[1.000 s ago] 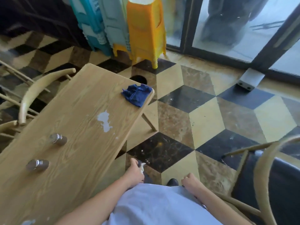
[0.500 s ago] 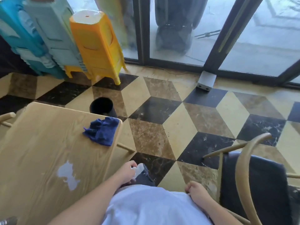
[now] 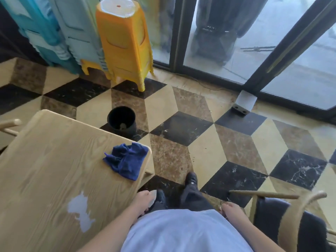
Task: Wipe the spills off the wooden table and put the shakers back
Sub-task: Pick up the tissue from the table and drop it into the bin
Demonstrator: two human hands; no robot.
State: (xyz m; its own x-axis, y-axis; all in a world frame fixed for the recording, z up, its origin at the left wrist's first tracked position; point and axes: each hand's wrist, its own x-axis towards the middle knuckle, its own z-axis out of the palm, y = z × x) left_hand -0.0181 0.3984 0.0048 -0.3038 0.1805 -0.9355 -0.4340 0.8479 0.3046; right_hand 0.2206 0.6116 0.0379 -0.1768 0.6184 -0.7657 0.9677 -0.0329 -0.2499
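Observation:
The wooden table (image 3: 45, 160) fills the lower left. A pale spill (image 3: 81, 213) lies on it near the front edge. A crumpled dark blue cloth (image 3: 127, 161) rests at the table's near right corner. My left hand (image 3: 144, 200) hangs just off the table edge, closed around a small whitish object I cannot identify. My right hand (image 3: 231, 210) is down at my side, fingers curled with nothing seen in them. No shakers are in view.
A black bin (image 3: 121, 120) stands on the floor beyond the table corner. Stacked plastic stools (image 3: 123, 42) line the back by glass doors. A wooden chair with a dark seat (image 3: 283, 215) is close on my right. Another chair's rail (image 3: 9, 124) shows at left.
The view has swung right and up along the table; the two metal shakers have dropped out of view. The cloth and spill now lie nearer. Both hands stay low at my sides.

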